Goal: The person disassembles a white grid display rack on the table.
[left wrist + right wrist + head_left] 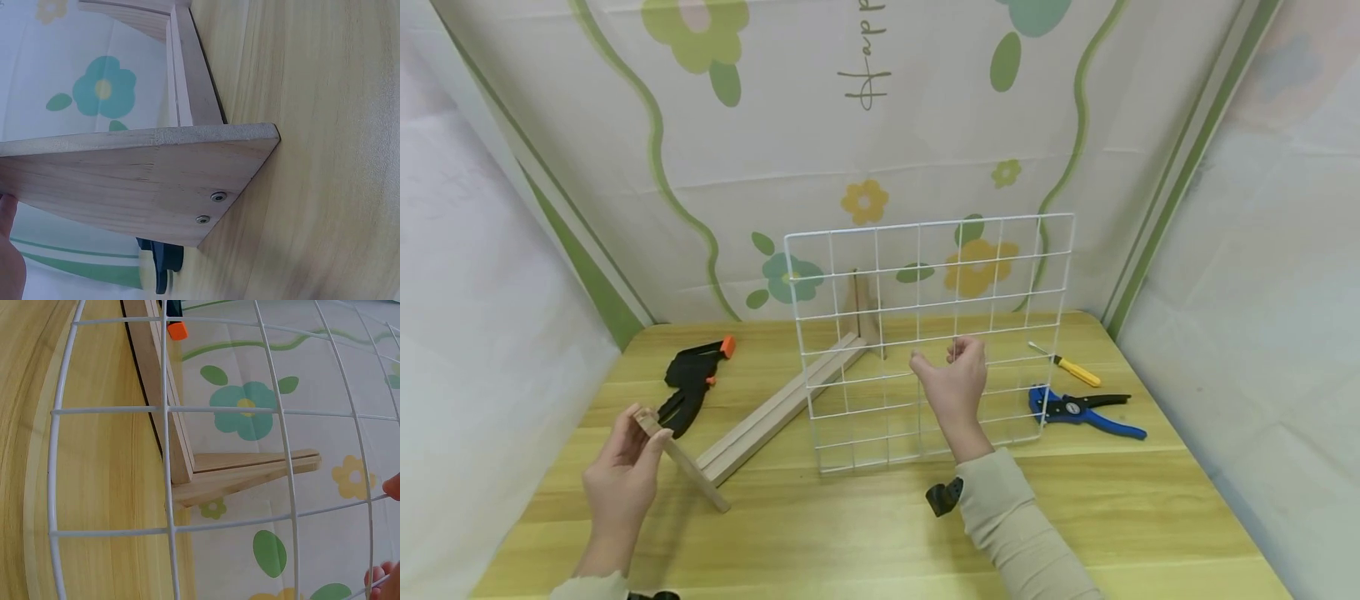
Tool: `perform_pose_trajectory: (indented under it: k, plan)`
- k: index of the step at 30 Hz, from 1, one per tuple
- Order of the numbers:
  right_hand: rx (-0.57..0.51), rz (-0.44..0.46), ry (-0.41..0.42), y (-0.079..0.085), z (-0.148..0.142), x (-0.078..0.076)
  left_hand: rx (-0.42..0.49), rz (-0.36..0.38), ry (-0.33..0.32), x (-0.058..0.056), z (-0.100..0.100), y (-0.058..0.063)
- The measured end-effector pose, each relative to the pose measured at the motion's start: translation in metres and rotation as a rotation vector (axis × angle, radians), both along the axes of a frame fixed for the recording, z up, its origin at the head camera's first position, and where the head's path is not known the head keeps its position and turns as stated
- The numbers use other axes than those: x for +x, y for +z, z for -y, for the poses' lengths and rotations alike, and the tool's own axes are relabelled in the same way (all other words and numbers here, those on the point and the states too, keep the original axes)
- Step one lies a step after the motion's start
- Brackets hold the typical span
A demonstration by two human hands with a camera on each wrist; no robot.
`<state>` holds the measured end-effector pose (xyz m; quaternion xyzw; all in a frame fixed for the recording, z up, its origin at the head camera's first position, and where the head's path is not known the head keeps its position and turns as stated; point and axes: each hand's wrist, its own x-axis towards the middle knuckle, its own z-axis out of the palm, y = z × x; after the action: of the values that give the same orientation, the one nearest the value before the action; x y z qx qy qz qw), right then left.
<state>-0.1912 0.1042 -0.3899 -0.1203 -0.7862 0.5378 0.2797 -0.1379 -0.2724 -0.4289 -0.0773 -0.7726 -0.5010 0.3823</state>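
Note:
My left hand (621, 483) grips the upper end of the near end board (681, 460) of a wooden stand. A long grooved wooden bar (782, 404) runs back from that board to a second upright board (865, 308). In the left wrist view, two bolts (218, 197) sit low on the outer face of the end board. With thumb and fingers, my right hand (955, 392) holds a white wire grid panel (919, 225) upright by its middle wires. Seen from the head, the panel's left side overlaps the bar and the far board.
Left of the stand lies a black clamp with orange tips (688, 375). On the right are a yellow-handled screwdriver (1078, 372) and a blue and black wire stripper (1101, 421), partly behind the grid's edge. Flower-printed cloth (775, 125) walls in the wooden table (820, 542).

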Motion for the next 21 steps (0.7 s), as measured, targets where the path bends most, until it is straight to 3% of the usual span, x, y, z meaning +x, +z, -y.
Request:
perform_pose_trajectory:
  k: [6,16,21]
  plan:
    - [0.015,0.052,-0.009,-0.003,-0.001,-0.005,0.035,-0.075,-0.02,0.002,0.002,-0.001]
    - [-0.009,0.141,-0.007,-0.009,-0.003,-0.011,0.042,-0.028,0.044,0.006,0.007,-0.002]
    - [-0.004,0.159,-0.022,-0.014,-0.004,-0.016,0.052,-0.076,0.044,0.009,0.008,-0.002]
